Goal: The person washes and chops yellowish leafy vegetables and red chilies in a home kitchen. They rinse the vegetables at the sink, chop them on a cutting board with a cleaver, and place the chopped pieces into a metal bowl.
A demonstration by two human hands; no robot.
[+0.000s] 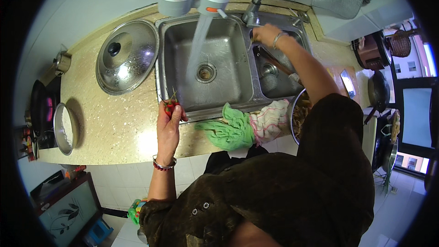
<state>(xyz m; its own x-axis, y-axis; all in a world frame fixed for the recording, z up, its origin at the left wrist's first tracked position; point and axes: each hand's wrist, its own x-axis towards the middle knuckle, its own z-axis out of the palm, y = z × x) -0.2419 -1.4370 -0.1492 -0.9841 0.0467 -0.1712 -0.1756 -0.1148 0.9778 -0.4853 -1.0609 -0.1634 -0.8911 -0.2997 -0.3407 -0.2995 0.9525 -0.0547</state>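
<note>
My left hand holds several small red chili peppers with green stems, over the front left edge of the large basin of a steel double sink. Water runs from the white tap filter into this basin, beyond the peppers. My right hand is blurred above the back of the small basin, just below the chrome faucet; its fingers are partly hidden, and whether they hold anything is unclear. Under my right forearm, a long brown utensil leans in the small basin.
A domed steel wok lid lies left of the sink; a metal bowl of white powder stands farther left. Green and white cloths lie along the front edge. A bowl of brown food is beside my right arm, a cleaver beyond.
</note>
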